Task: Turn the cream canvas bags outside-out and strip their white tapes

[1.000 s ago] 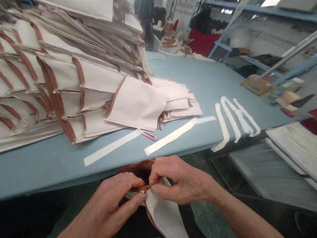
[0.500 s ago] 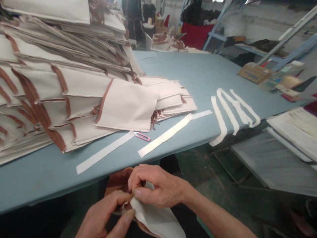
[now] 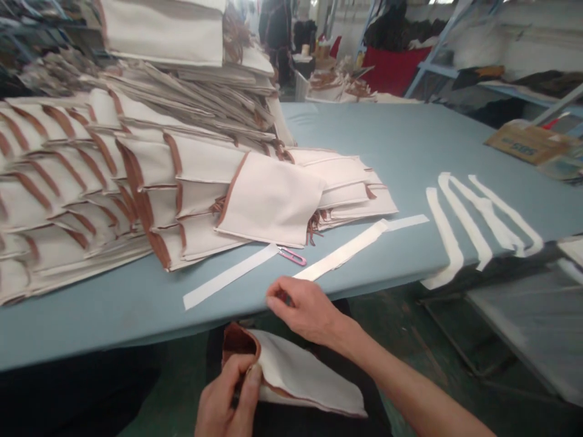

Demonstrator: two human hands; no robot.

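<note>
Half a second ago both hands worked together on the pouch (image 3: 296,376) below the tabletop edge; now they have parted. The left hand (image 3: 230,397) alone keeps the pouch, fingers closed in a pinch on its brown-trimmed open end, low in the view over the lap. The pouch, cream cloth with a brown rim, lies tilted with its far corner pointing right and is off the tabletop (image 3: 410,145).

The right hand (image 3: 305,306) has risen to the tabletop's near edge. Its fingers are curled loosely and grip nothing that can be seen; the fingertips sit just short of the near end of one strip (image 3: 350,250). The pink snips (image 3: 294,257) lie just beyond, between that strip and a second strip (image 3: 228,276) to its left. The view has also swung a little, so the stack (image 3: 136,164) of cream pieces with brown trim sits more to the right than before.

Four more strips (image 3: 478,218) hang over the tabletop's right edge, well apart from the hands. The only readable writing is on the cardboard box (image 3: 528,142) at the far right: blue print that looks like "5885", though blurred. A person stands far off at the top of the view.
</note>
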